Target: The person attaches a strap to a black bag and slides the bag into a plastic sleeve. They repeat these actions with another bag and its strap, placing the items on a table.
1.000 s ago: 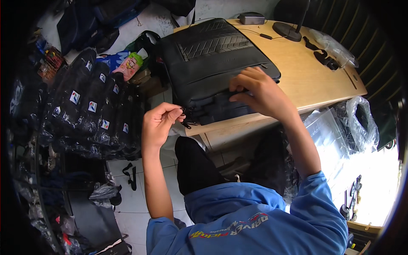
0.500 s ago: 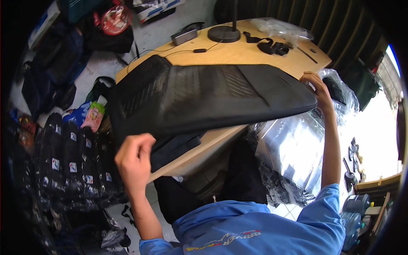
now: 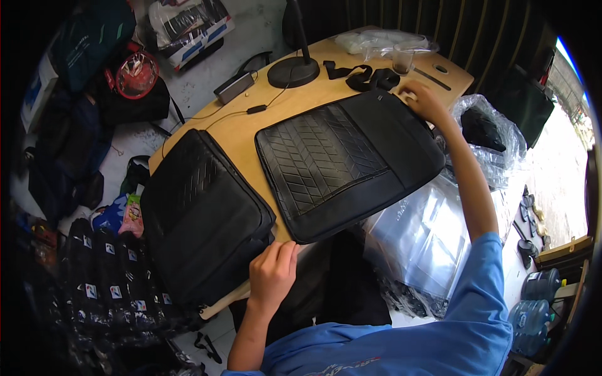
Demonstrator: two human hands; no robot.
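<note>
A flat black panel (image 3: 351, 156) with an embossed tread-like pattern, shaped like the front of a backpack, lies slanted over the wooden table, its near side reaching past the table edge. My left hand (image 3: 273, 276) is closed, thumb and fingers pinched at the panel's near left corner. At its far right end, my right hand (image 3: 423, 103) curls its fingers on the rim; the fingertips are partly hidden. Left of the panel sits a thicker black bag-like piece (image 3: 204, 219) with similar embossing, apart from my left hand.
On the wooden table (image 3: 251, 141) stand a black lamp base (image 3: 293, 73), a grey box (image 3: 233, 88), a black strap (image 3: 370, 79) and a clear cup (image 3: 403, 59). Plastic-wrapped goods (image 3: 423, 232) stand at the right, wrapped black items (image 3: 106, 276) at the left. Water bottles (image 3: 530, 319) stand lower right.
The panel has come down and turned, separating from the thicker black piece at the left. My left hand moved right and down to the panel's corner; my right hand shifted left along the end.
</note>
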